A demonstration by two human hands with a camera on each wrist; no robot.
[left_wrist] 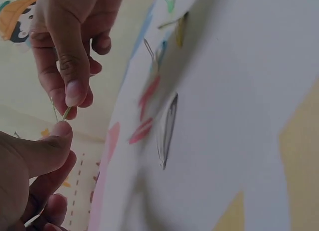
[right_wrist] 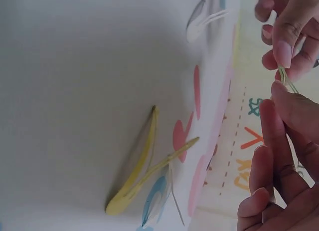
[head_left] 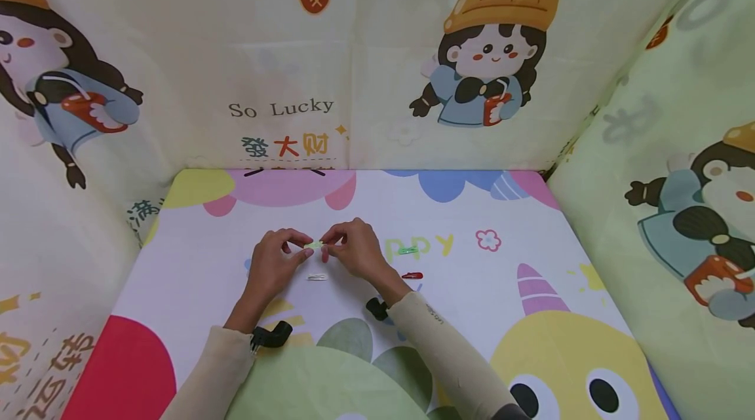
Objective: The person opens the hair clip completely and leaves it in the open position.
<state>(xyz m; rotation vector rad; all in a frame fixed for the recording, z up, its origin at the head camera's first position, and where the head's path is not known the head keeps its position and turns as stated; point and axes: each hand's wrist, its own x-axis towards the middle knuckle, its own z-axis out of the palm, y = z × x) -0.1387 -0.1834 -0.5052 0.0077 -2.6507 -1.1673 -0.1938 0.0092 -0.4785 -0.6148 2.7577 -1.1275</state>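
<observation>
Head: left hand (head_left: 276, 263) and right hand (head_left: 352, 251) pinching green clip (head_left: 313, 245) between them above table (head_left: 194, 276). White clip (head_left: 316, 277), red clip (head_left: 411, 275), second green clip (head_left: 407, 250) lying loose, seemingly unhandled.

Left wrist: thumb tips squeezing clip (left_wrist: 65, 113); white clip (left_wrist: 167, 128) flat below.

Right wrist: same grip on clip (right_wrist: 286, 77); yellow clip (right_wrist: 144, 166) sprung open on table.

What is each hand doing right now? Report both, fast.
Left hand: pinching one end of the light green hair clip.
Right hand: pinching the other end of the same clip.
</observation>
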